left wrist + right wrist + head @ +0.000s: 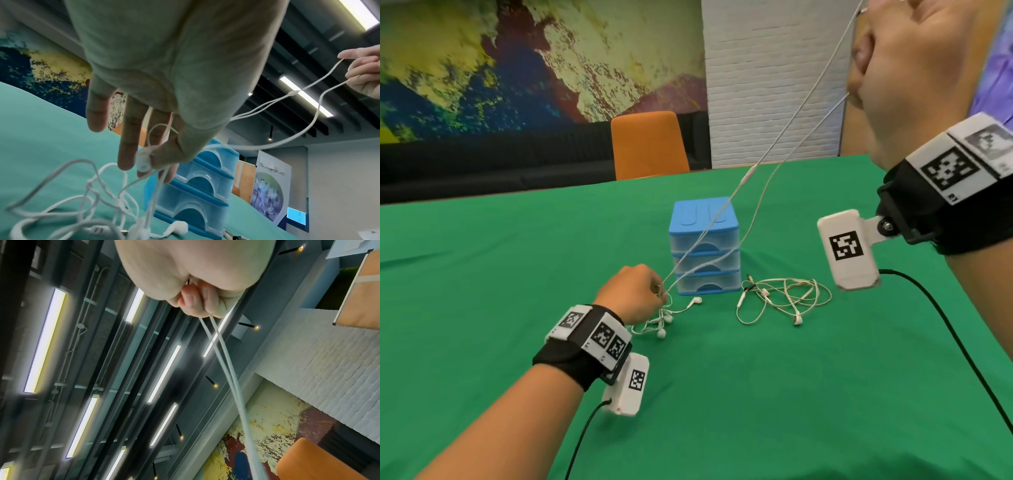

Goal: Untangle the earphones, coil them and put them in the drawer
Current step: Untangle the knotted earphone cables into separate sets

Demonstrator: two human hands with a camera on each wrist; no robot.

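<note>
A white pair of earphones is stretched from the table up to the top right. My left hand is low over the green table, left of the blue drawer unit, and pinches the tangled end between thumb and fingers. Below it, loose loops and earbuds lie knotted on the cloth. My right hand is raised high, its fingers curled round two cord strands that cross just below them. The inline remote hangs on the taut strand. All three drawers look closed.
A second, cream earphone set lies loosely tangled on the cloth right of the drawer unit. An orange chair stands behind the table's far edge. Black cables from the wrist cameras trail over the green tablecloth at the front.
</note>
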